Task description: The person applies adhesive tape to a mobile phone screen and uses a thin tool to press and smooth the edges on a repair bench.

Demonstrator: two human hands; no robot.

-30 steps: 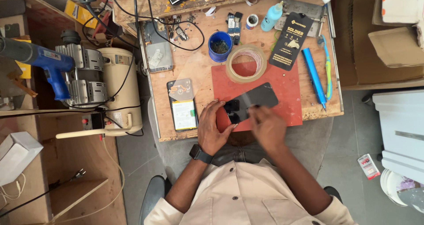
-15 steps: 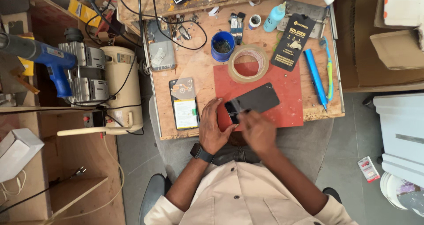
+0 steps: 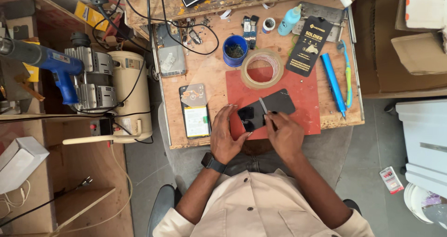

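Phone (image 3: 274, 104) flat, long axis upper-right, between hands.

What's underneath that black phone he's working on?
A red mat lies under the phone, on the wooden table. A tape roll overlaps the mat's top edge. Both hands cover the phone's near end and the mat there.

The worn wooden tabletop (image 3: 214, 79) carried a red mat (image 3: 302, 90), a tape roll (image 3: 262, 68) overlapping the mat's upper edge, a blue cup (image 3: 235, 51), a phone (image 3: 195, 111) left of the mat, a black packet (image 3: 309, 46), a blue bottle (image 3: 288, 20) and a blue tool (image 3: 333, 83).
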